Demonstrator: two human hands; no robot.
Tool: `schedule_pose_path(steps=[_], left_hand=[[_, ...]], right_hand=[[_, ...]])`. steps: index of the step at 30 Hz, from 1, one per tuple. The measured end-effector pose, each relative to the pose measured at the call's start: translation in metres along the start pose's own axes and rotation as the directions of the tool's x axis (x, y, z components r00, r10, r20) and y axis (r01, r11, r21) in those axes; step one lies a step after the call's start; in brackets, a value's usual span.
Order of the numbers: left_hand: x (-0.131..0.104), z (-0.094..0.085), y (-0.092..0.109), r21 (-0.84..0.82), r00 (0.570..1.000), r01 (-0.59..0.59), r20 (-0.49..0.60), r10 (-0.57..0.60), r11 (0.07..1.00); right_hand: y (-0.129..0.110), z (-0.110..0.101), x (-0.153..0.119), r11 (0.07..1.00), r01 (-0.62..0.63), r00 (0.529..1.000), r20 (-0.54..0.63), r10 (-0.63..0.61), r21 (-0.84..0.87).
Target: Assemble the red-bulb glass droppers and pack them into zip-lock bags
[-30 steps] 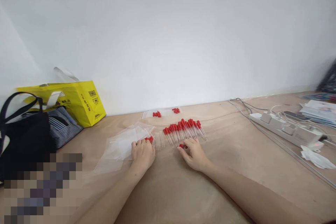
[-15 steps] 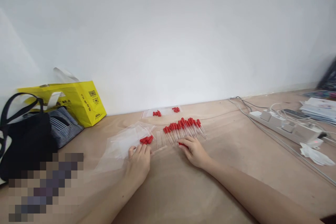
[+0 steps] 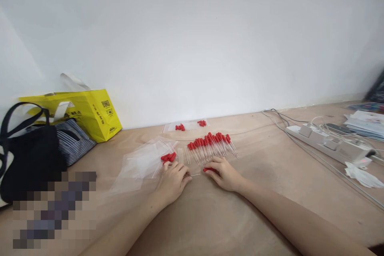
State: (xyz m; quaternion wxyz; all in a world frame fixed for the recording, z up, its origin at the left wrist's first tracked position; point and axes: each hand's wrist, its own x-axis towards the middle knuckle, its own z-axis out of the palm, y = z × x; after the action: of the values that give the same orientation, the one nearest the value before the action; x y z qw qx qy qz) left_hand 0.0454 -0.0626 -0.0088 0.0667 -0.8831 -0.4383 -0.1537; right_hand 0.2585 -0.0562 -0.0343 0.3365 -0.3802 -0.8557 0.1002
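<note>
Between the fingertips of my left hand (image 3: 174, 180) is a thin clear tube (image 3: 195, 175), its tip pointing right. My right hand (image 3: 223, 174) pinches a red rubber cap (image 3: 207, 169), which faces the tube with a small gap between them. Just beyond my hands lies a fanned row of clear tubes with red caps (image 3: 210, 141). Several bare clear tubes (image 3: 187, 155) rest left of that row. A small pile of loose red caps (image 3: 168, 157) sits right behind my left hand, beside overlapping clear plastic bags (image 3: 138, 166).
Against the wall, another clear bag (image 3: 168, 128) bears two red clusters. A yellow bag (image 3: 105, 120), a black bag (image 3: 33, 160) and a striped pouch (image 3: 75, 144) stand left. At right are a power strip (image 3: 327, 144), cables, white tissue (image 3: 363, 175) and papers (image 3: 366, 122).
My left hand has moved right from beside the loose caps and now holds a thin tube. The red cap in my right hand shows more plainly, a little lower.
</note>
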Motion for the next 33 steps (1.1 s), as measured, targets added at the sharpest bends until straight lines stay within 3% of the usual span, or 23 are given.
schedule_pose_path(steps=[10,16,33], left_hand=[[0.0,0.01,-0.003,-0.057,0.99,0.086,-0.105,-0.092,0.995],[0.002,0.009,0.0,-0.113,0.976,0.006,-0.214,-0.03,0.994],[0.002,0.008,0.002,-0.084,0.978,-0.06,-0.205,0.042,0.995]], right_hand=[[-0.004,0.003,0.004,0.998,-0.055,0.997,-0.054,0.054,-0.015],[-0.004,0.011,0.008,0.995,-0.056,0.993,-0.095,0.063,0.082],[-0.01,0.01,0.01,0.989,-0.04,0.995,-0.089,0.053,0.144]])
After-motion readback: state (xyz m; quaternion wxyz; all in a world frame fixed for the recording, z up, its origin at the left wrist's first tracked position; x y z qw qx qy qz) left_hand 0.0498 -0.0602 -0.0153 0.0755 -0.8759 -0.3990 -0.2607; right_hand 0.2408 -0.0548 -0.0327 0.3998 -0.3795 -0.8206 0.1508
